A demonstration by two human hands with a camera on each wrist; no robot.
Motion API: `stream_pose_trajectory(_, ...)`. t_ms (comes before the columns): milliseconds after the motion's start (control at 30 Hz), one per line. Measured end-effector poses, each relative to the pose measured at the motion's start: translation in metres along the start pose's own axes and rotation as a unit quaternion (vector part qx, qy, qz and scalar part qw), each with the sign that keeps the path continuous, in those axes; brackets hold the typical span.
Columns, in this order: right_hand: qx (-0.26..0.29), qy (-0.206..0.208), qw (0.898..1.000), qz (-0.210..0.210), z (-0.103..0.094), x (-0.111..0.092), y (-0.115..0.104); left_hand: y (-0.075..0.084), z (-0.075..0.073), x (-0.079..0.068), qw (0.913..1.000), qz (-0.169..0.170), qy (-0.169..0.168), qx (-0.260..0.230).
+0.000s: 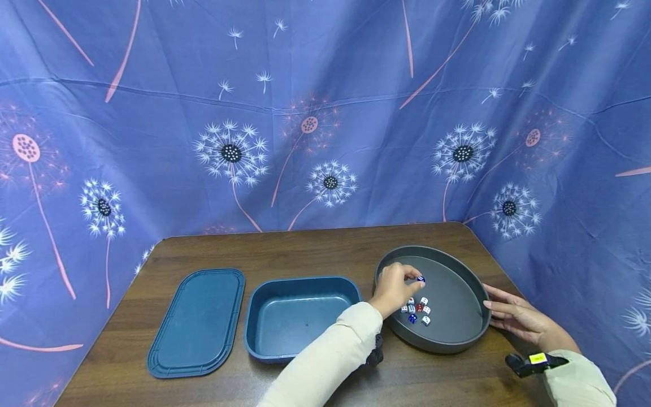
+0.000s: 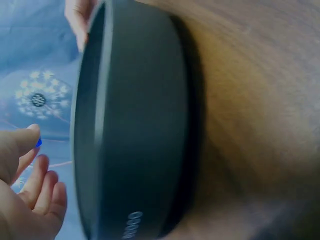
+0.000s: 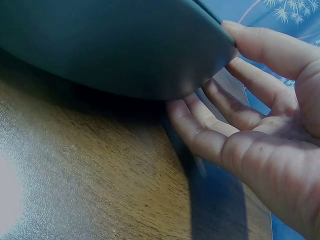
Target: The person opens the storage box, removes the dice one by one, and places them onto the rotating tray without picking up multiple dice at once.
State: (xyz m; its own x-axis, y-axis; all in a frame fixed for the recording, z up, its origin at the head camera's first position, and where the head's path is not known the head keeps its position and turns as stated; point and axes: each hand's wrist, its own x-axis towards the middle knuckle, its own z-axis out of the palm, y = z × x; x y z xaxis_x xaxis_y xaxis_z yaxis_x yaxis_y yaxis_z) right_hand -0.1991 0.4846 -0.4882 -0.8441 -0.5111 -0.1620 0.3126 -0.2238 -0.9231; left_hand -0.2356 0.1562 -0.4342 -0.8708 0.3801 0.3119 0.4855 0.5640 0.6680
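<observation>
My left hand (image 1: pixel 395 288) reaches over the left rim of a round dark grey pan (image 1: pixel 455 299). Between its thumb and fingers it pinches a blue die (image 1: pixel 420 278), held above the pan's floor; only a sliver of that die (image 2: pixel 38 143) shows in the left wrist view. Several small dice lie grouped in the pan's left part: white ones (image 1: pixel 425 320), a red one (image 1: pixel 419 307) and another blue one (image 1: pixel 412 318). At the pan's right side, my right hand (image 1: pixel 524 319) holds the edge, its thumb (image 3: pixel 265 45) at the rim and its fingers against the lower outer wall.
Left of the pan stands a blue rectangular tub (image 1: pixel 256 322) with rounded corners. Farther left, a matching blue lid (image 1: pixel 200 322) lies flat on the wooden table (image 1: pixel 325 249). A blue dandelion-print cloth (image 1: pixel 305 73) hangs behind and beside the table.
</observation>
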Motion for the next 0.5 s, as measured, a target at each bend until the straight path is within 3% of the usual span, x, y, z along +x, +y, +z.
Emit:
stream_pose_trajectory(167, -0.004, 0.006, 1.0, 0.001, 0.001, 0.0, 0.0, -0.009, 0.015, -0.006, 0.9979, 0.001, 0.04, 0.05)
stream_pose_trajectory(500, 0.006, -0.012, 1.0, -0.007, -0.002, 0.0, 0.002, -0.022, 0.039, -0.011, 0.988, -0.001, 0.056, 0.144)
